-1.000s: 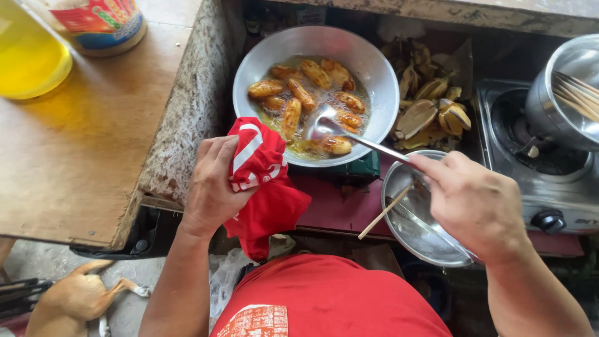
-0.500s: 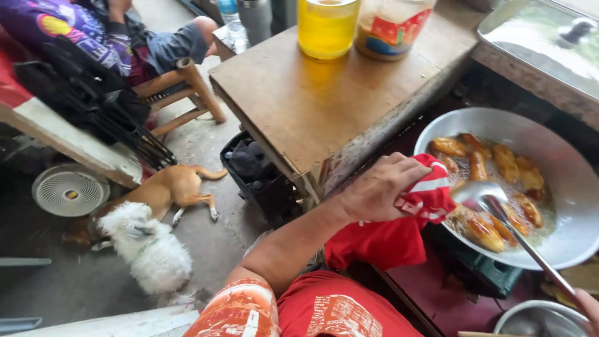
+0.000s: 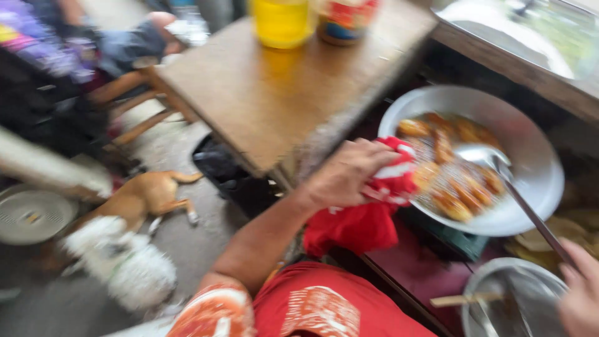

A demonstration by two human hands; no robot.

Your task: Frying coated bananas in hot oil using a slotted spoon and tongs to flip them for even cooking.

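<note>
Nearest, at the lower right corner, the right hand [image 3: 581, 293] is clenched around the end of a long ladle [image 3: 499, 171], though blur hides the fingers; just beside it sits a steel bowl [image 3: 499, 299] with a wooden stick across it. Further in, the left hand [image 3: 346, 175] grips a red cloth [image 3: 374, 212], fingers curled over its top, pressing it against the rim of the wide metal pan [image 3: 536, 162]. The ladle's scoop rests among fried pieces [image 3: 458, 187] in oil. Beyond stands a wooden table [image 3: 281, 93] with a yellow jug [image 3: 281, 22]. Two dogs [image 3: 134, 231] lie on the floor to the left.
</note>
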